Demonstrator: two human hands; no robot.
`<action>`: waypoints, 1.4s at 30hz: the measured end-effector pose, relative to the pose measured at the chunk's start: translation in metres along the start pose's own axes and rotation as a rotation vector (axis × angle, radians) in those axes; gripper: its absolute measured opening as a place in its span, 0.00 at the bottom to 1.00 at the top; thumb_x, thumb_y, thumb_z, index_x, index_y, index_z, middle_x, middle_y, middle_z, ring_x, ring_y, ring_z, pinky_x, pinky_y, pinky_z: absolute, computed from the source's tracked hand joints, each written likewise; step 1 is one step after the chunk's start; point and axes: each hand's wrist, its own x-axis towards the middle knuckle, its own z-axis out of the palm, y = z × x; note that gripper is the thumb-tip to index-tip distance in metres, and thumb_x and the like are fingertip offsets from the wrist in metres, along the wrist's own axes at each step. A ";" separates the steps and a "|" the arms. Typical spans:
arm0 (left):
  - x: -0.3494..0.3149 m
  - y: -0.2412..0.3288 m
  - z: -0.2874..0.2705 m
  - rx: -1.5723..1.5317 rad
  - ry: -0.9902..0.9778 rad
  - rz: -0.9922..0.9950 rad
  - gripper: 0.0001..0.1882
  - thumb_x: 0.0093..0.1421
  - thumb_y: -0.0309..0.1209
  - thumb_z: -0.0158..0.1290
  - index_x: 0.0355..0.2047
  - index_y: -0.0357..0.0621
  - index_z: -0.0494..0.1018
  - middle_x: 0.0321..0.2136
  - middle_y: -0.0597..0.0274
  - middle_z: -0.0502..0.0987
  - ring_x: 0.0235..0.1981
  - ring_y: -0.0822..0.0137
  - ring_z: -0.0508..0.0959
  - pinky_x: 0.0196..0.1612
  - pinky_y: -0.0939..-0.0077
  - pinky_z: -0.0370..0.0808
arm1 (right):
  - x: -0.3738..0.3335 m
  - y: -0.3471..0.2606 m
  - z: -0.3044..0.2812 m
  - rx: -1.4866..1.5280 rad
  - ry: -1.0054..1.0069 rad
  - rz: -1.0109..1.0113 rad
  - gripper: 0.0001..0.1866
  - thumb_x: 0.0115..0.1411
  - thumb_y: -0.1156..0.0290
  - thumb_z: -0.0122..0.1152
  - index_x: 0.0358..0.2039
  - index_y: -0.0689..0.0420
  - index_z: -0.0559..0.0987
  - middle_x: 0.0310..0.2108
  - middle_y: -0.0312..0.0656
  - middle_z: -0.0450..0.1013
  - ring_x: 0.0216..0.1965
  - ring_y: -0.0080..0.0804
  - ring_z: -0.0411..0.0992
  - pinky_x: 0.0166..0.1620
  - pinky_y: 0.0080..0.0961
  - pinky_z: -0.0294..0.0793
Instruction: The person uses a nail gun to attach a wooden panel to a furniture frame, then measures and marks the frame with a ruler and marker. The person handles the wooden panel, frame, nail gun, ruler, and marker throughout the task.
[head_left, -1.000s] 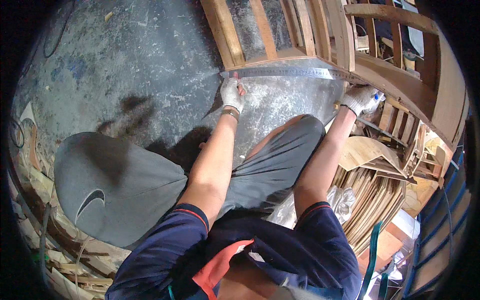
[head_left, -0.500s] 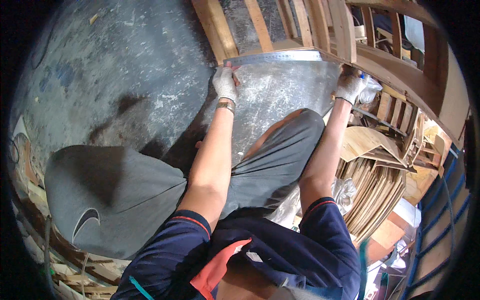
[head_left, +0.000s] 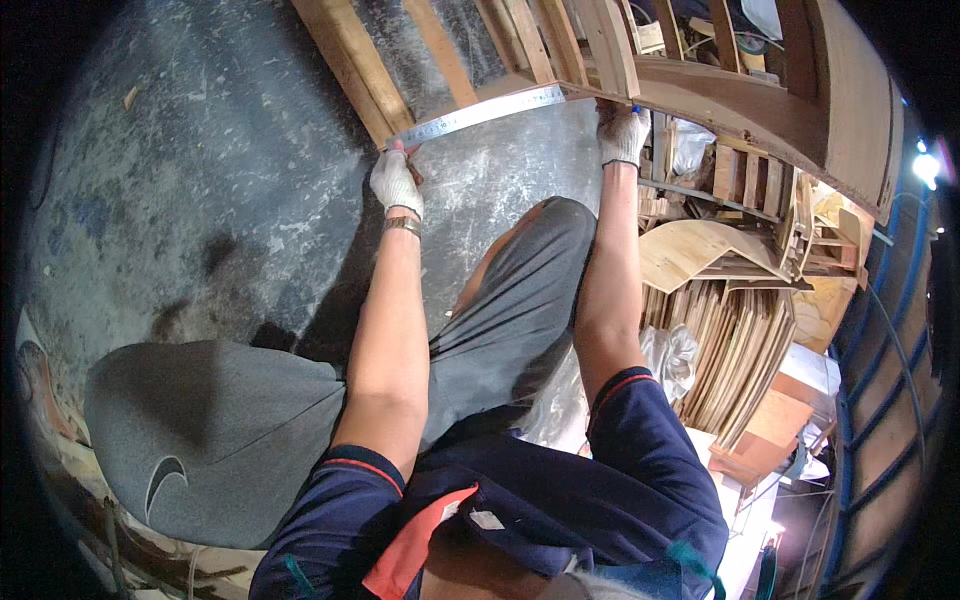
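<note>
A long metal ruler [head_left: 480,112] lies along the lower edge of a slatted wooden frame [head_left: 540,78]. At the ruler's left end my left hand [head_left: 397,184], in a whitish knit glove, pinches it against the end of a wooden post. My right hand [head_left: 625,138], gloved too, is closed at the frame's edge, beyond the ruler's right end. A small blue tip [head_left: 635,108] shows at its fingers; the rest of that thing is hidden.
The scuffed grey floor [head_left: 220,130] lies left of the frame. My bent knee [head_left: 570,235] is between my arms. At right stand curved plywood [head_left: 695,250], a stack of thin boards [head_left: 725,350] and blue bars [head_left: 865,370].
The view has shifted, so the frame, ruler and both hands appear farther left. My left hand stays at the ruler's end, and my right hand stays by the frame's edge.
</note>
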 end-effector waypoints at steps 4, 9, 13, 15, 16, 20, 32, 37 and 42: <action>-0.003 0.002 0.003 0.008 0.019 -0.028 0.14 0.68 0.38 0.57 0.33 0.39 0.78 0.28 0.55 0.84 0.10 0.76 0.64 0.14 0.75 0.62 | 0.004 0.010 -0.004 0.006 0.078 -0.017 0.13 0.61 0.77 0.66 0.46 0.58 0.79 0.35 0.43 0.79 0.28 0.37 0.77 0.30 0.32 0.79; -0.001 -0.001 0.004 -0.029 0.024 0.021 0.15 0.68 0.38 0.56 0.30 0.39 0.76 0.25 0.58 0.82 0.11 0.75 0.65 0.15 0.74 0.62 | 0.009 0.009 -0.009 0.169 0.043 0.110 0.13 0.60 0.80 0.66 0.46 0.58 0.79 0.35 0.41 0.79 0.29 0.36 0.77 0.31 0.31 0.81; -0.003 0.001 0.006 0.012 0.036 0.020 0.16 0.68 0.38 0.56 0.28 0.39 0.75 0.21 0.61 0.79 0.11 0.74 0.65 0.15 0.74 0.62 | 0.006 0.009 -0.006 0.017 0.050 0.054 0.12 0.61 0.79 0.63 0.46 0.57 0.80 0.36 0.41 0.79 0.30 0.35 0.77 0.31 0.30 0.80; -0.003 0.001 0.007 0.022 0.053 0.034 0.16 0.68 0.38 0.57 0.28 0.39 0.76 0.20 0.62 0.78 0.11 0.74 0.64 0.15 0.74 0.61 | 0.006 0.009 -0.008 0.032 0.010 0.023 0.11 0.62 0.79 0.63 0.46 0.57 0.80 0.36 0.41 0.79 0.31 0.35 0.78 0.31 0.30 0.81; -0.004 0.000 0.008 0.028 0.060 0.039 0.16 0.68 0.38 0.57 0.28 0.39 0.76 0.20 0.62 0.78 0.11 0.74 0.64 0.15 0.74 0.61 | 0.007 0.010 -0.012 0.038 -0.008 0.006 0.11 0.62 0.79 0.62 0.46 0.57 0.80 0.36 0.41 0.79 0.31 0.35 0.78 0.31 0.30 0.81; -0.004 0.002 0.007 -0.009 0.033 0.020 0.15 0.69 0.37 0.56 0.29 0.39 0.76 0.20 0.62 0.78 0.11 0.75 0.64 0.15 0.75 0.62 | 0.003 0.004 -0.010 0.070 -0.005 0.046 0.09 0.63 0.79 0.62 0.44 0.58 0.79 0.35 0.42 0.78 0.30 0.35 0.77 0.30 0.30 0.80; 0.003 -0.001 0.006 -0.004 0.020 -0.022 0.13 0.69 0.36 0.55 0.33 0.39 0.75 0.25 0.56 0.83 0.10 0.76 0.64 0.13 0.75 0.62 | -0.001 -0.003 -0.007 -0.021 -0.042 0.015 0.11 0.66 0.74 0.57 0.49 0.59 0.79 0.39 0.44 0.78 0.34 0.39 0.78 0.35 0.34 0.82; 0.000 -0.002 0.009 -0.011 0.032 0.007 0.13 0.69 0.36 0.55 0.32 0.40 0.74 0.29 0.53 0.84 0.10 0.76 0.64 0.13 0.75 0.62 | -0.003 0.001 -0.003 -0.117 0.006 -0.018 0.12 0.67 0.70 0.58 0.48 0.60 0.79 0.39 0.44 0.78 0.34 0.40 0.78 0.35 0.37 0.82; -0.003 0.001 0.010 -0.032 0.037 0.026 0.12 0.69 0.37 0.55 0.33 0.41 0.74 0.27 0.56 0.83 0.10 0.75 0.65 0.12 0.75 0.62 | -0.009 -0.007 0.011 0.017 0.005 0.057 0.09 0.63 0.78 0.63 0.44 0.60 0.78 0.34 0.44 0.79 0.27 0.37 0.79 0.27 0.30 0.80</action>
